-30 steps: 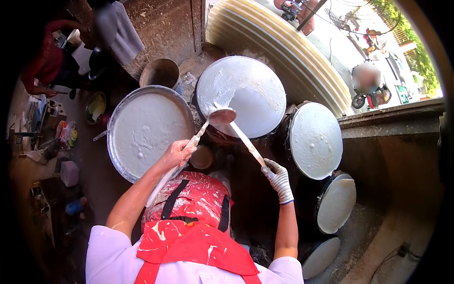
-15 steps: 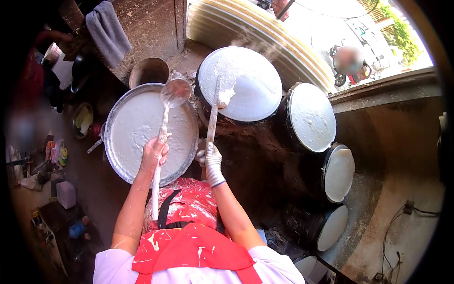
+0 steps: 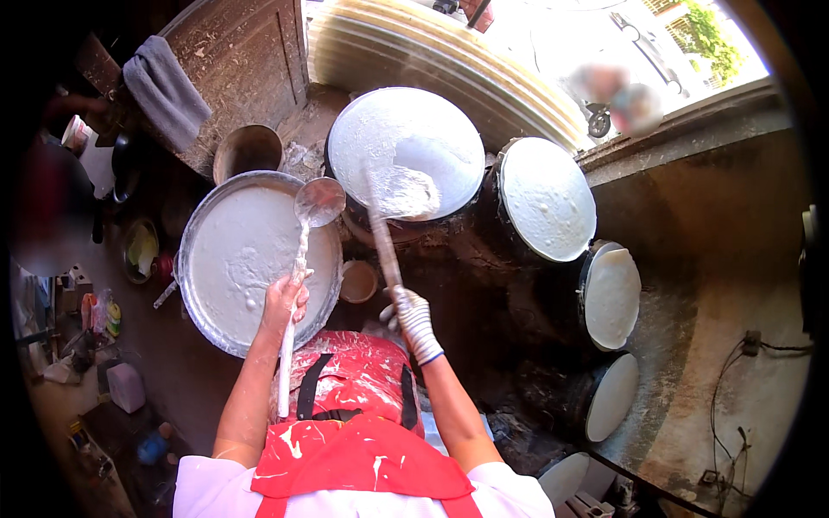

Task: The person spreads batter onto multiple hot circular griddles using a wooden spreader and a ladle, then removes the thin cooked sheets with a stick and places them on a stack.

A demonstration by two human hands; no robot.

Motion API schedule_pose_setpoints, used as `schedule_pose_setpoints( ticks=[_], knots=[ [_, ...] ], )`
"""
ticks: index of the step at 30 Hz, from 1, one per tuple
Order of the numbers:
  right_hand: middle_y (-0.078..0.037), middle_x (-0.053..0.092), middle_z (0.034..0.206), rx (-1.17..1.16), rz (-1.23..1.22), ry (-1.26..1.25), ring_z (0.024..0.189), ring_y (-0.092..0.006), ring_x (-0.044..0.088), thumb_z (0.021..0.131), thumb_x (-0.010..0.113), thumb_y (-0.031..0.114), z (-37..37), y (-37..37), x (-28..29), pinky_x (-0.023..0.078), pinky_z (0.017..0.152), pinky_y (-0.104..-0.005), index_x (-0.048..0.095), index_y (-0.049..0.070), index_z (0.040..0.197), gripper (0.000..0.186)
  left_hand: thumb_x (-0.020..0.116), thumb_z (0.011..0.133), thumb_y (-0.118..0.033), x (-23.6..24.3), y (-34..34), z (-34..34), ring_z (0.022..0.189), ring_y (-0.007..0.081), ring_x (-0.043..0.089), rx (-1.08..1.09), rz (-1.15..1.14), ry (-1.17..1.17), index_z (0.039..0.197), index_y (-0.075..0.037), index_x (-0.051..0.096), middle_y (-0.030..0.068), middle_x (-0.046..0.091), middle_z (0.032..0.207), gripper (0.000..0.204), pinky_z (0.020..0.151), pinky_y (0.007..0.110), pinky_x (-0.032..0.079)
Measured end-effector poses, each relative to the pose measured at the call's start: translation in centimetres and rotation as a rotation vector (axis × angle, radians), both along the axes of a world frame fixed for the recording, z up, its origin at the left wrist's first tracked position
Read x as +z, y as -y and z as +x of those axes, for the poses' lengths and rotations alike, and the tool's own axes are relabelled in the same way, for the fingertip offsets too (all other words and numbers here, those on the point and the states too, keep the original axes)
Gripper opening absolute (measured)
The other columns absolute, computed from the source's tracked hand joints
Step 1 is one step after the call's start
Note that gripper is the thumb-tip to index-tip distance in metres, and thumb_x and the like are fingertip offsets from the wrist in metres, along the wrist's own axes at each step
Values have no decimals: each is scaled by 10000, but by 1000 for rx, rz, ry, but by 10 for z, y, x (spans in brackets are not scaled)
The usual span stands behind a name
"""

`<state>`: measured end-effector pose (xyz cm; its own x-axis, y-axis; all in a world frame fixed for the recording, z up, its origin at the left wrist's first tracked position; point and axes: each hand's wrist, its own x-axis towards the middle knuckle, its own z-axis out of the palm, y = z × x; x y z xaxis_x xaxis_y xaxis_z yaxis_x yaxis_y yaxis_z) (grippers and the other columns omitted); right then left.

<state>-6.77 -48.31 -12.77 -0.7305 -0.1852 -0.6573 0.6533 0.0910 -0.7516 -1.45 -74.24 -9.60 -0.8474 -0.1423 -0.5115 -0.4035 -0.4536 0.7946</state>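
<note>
My bare left hand (image 3: 285,306) is closed on the long pale handle of a metal ladle (image 3: 319,202), whose bowl hangs at the right rim of a big pan of white batter (image 3: 237,246). My right hand (image 3: 413,324), in a striped glove, grips a long flat stick (image 3: 380,233). Its far end, smeared by motion, reaches onto the big round griddle (image 3: 423,142), beside a rough patch of white batter (image 3: 406,194). The griddle's surface is white, partly smooth and partly crusted.
Several smaller round griddles (image 3: 547,197) curve down the right side. A metal bucket (image 3: 248,151), a grey towel (image 3: 164,91) and a small tan bowl (image 3: 358,281) surround the pans. A co-worker (image 3: 56,203) is at the dim left. Beyond the corrugated sheet (image 3: 440,47) is a street.
The ladle has moved left from the big griddle to the pan's rim. My right hand has moved left, swinging the stick onto the griddle, where the white patch looks more spread than half a second ago.
</note>
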Motion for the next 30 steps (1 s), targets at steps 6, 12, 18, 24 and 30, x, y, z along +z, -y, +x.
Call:
schedule_pose_setpoints(
  ticks=[6,12,18,24,30],
  knots=[
    [-46,582,539,46,62,120,353,-74,427,904,503,397,-34,-70,-8,313,343,-209,618,7,927,407,505,916,-342,12,-23,-5,369,31,349,50,-29,43,1113,63,509,-20,408,579,451,328,162,282],
    [-58,591,550,82,86,77,360,-81,439,898,502,422,-100,-146,8,321,343,-219,609,11,908,424,466,932,-362,19,-56,-29,348,34,326,71,-37,71,1147,47,492,-23,401,576,462,316,170,280],
    [-67,588,537,91,120,-6,358,-96,458,912,474,408,-128,-165,18,345,347,-236,612,19,942,414,375,922,-517,37,-95,-51,354,33,316,144,21,65,1124,39,505,-34,379,561,606,326,166,275],
    [-54,594,549,216,166,-11,363,-88,467,906,475,424,-150,-198,5,370,356,-233,621,40,961,415,338,903,-579,44,-120,-55,339,45,312,180,114,67,1141,35,489,-30,367,546,676,312,178,269],
    [-71,602,556,490,166,-5,426,-126,534,908,490,357,-113,-185,12,421,400,-277,632,48,878,341,335,910,-566,39,-130,-54,328,50,310,211,100,52,1148,31,486,-27,362,544,660,306,180,269]
  ],
)
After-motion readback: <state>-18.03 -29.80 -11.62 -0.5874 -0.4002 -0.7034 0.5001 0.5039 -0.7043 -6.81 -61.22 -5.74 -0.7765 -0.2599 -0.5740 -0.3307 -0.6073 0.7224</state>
